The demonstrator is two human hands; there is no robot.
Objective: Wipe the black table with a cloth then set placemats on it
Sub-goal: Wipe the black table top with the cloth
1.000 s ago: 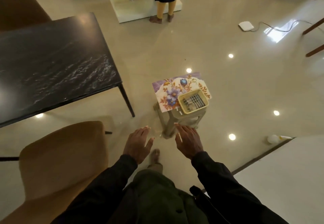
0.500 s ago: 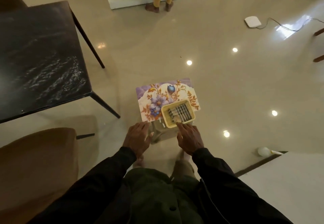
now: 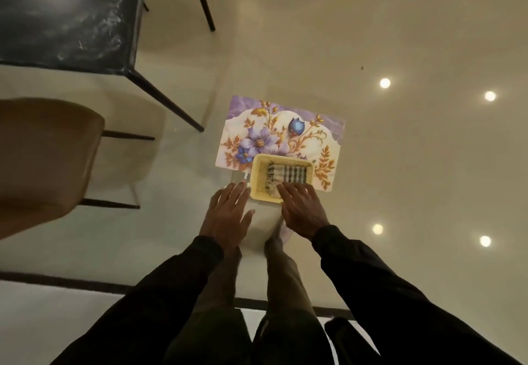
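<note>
- fetching step: cloth (image 3: 285, 177) lies in the basket (image 3: 258, 176) at the near edge of the placemats (image 3: 257, 133)
- left hand (image 3: 228, 213) and right hand (image 3: 303, 210) at its near rim, fingers straight, empty
- next, likely: pinch cloth, carry to black table (image 3: 65, 16)

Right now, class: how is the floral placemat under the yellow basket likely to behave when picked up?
The floral placemat overhangs the stool without drooping, so it is probably fairly stiff. It looks thin, so likely light. The yellow basket rests on it, so lifting could tip or slide the basket.
</note>
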